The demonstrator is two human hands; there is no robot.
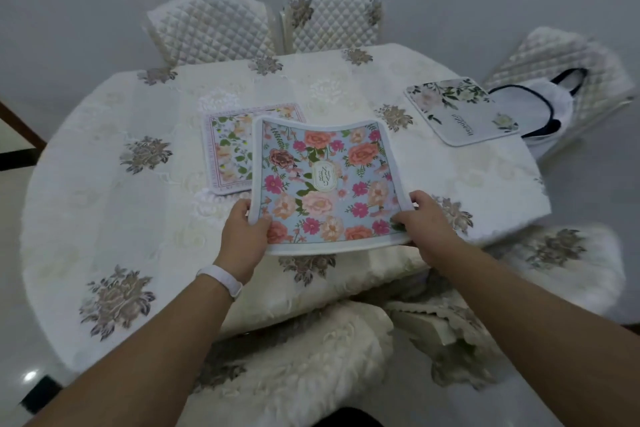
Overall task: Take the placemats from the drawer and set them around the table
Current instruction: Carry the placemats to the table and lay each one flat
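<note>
A blue placemat (325,180) with pink and orange flowers hangs above the near side of the table, sagging a little. My left hand (242,236) grips its near left corner and my right hand (426,225) grips its near right corner. A pink-bordered floral placemat (225,149) lies flat in the middle of the table, partly hidden behind the blue one. A white placemat (457,107) with green leaves lies at the table's far right edge.
The table wears a cream tablecloth (138,201) with embroidered flowers. Quilted chairs stand at the far side (211,28) (332,17), at the right (568,55) with a white bag (543,104) on it, and close to me (301,357).
</note>
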